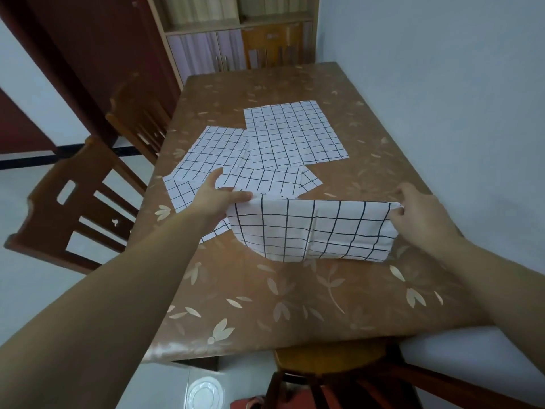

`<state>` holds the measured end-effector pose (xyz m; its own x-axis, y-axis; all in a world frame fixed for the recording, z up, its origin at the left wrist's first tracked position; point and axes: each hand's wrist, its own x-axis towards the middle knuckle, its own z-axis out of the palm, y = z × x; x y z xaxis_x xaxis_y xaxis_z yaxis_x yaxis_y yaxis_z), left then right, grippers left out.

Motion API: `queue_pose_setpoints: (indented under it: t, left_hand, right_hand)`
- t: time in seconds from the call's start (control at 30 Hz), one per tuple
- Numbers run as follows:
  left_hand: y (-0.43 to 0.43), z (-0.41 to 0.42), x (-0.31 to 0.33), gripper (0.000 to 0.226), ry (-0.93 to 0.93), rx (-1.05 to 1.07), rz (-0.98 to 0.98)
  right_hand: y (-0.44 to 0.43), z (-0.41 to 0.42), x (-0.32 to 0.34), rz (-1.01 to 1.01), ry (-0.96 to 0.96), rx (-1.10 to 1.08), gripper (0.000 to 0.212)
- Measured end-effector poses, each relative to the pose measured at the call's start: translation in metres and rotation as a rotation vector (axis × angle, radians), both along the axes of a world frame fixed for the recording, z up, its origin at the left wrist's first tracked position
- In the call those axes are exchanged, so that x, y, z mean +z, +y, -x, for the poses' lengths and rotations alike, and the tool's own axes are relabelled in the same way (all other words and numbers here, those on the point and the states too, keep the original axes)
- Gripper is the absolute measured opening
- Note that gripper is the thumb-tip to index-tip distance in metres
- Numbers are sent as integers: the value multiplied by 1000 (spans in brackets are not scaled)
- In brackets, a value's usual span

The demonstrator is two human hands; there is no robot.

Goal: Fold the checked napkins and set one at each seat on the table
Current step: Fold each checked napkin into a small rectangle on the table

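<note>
Two hands are holding up one white napkin [312,231] with thin black checks: my left hand [218,199] is pinching its top left corner and my right hand [418,211] is pinching the top right, so the doubled cloth is hanging down over the near middle of the table [295,305]. Several spare napkins [295,134] are lying flat and overlapping just beyond it. Glossy brown leaf-print covering is catching the light, with a pale wall [442,84] running along my right, wooden chairs [73,208] standing on my left and a cupboard [236,39] at the far end.
</note>
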<state>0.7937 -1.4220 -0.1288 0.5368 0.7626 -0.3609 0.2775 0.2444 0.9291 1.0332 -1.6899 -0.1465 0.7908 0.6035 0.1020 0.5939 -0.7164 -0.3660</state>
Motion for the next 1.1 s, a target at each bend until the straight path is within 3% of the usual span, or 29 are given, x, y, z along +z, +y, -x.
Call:
queue_pose_setpoints:
  t: [0.17, 0.3, 0.37, 0.53, 0.67, 0.8, 0.9, 1.0, 1.1]
  left_hand:
    - [5, 9, -3, 96, 48, 7, -38]
    - [6, 13, -5, 89, 56, 9, -44]
    - [8, 15, -5, 82, 51, 4, -51]
    - [12, 20, -1, 45, 62, -46, -95]
    - [12, 21, 9, 30, 40, -71, -132]
    - [15, 24, 15, 27, 144, -221, -216]
    - [15, 22, 17, 39, 369, -355, -447]
    - [13, 20, 14, 14, 544, -348, -707]
    - [14, 22, 12, 13, 591, -346, -805]
  right_hand:
    - [8, -6, -5, -111, 110, -66, 29]
    - [20, -10, -4, -431, 590, -267, 31]
    - [26, -10, -5, -534, 710, -283, 23]
    - [40, -14, -3, -690, 745, -351, 12]
    - [49, -20, 7, -746, 734, -416, 14]
    - [49, -23, 20, -719, 817, -228, 13]
    - [44, -21, 28, -373, 593, 70, 25]
    - [43, -19, 29, -97, 226, 205, 16]
    - [42, -21, 24, 73, 31, 229, 17]
